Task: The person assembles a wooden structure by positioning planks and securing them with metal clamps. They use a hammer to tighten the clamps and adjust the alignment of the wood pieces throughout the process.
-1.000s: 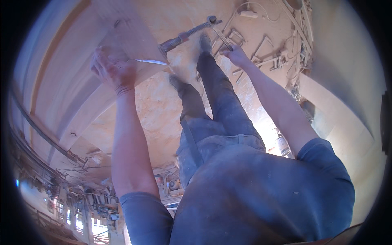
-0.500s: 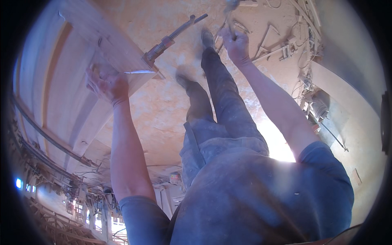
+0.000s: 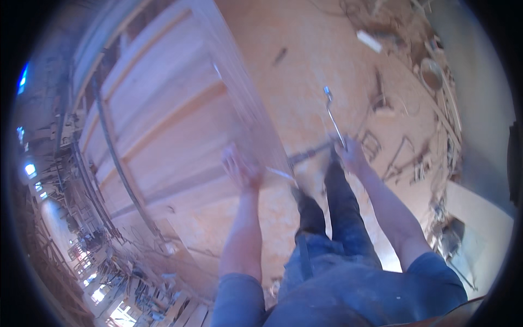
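wooden panel (image 3: 185, 136), large and ribbed, across the left of the scene, with a blurred bar clamp (image 3: 310, 155) jutting from its right edge. the left hand (image 3: 244, 169) is over the panel near that edge, fingers extended; contact is too blurred to tell. the right hand (image 3: 354, 156) has its fingers wrapped around a shiny cranked tool (image 3: 334, 120), its far end free in the air. the bar clamp looks already placed; whether it is tight, or what remains, cannot be told.
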{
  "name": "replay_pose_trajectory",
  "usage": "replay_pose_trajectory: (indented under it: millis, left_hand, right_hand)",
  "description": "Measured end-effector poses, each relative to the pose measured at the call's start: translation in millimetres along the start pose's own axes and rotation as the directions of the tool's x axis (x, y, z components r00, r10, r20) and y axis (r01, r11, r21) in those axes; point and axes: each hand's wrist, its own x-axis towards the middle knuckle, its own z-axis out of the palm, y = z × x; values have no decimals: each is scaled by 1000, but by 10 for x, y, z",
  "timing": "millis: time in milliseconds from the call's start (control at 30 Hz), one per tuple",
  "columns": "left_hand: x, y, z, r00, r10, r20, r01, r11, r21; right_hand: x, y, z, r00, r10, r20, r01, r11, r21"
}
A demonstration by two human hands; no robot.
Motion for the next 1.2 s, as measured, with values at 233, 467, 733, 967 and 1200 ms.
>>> replay_pose_trajectory:
  millis: [233, 467, 733, 967, 1200]
  left_hand:
    - [130, 103, -122, 987, -66, 145, 61, 997, 43]
    - [202, 249, -206, 991, -26, 129, 43, 991, -127]
    - [-63, 41, -582, 940, -292, 174, 330, 906, -263]
    - [-2533, -960, -1639, 924, -379, 51, 372, 860, -349]
    - [-6023, -2322, -3713, 88, -968, -237, 994, 102, -46]
  right_hand:
    - [-34, -109, -273, 995, -96, -30, 88, 975, -204]
    - [-450, -649, -896, 997, -79, -3, 66, 853, -517]
    - [-1005, -1425, 39, 931, -279, 237, 362, 799, -481]
    - [-1811, -2188, 2080, 940, 58, 337, -13, 991, -136]
    - [-878, -2727, 3935, 885, -132, 446, 195, 976, -99]
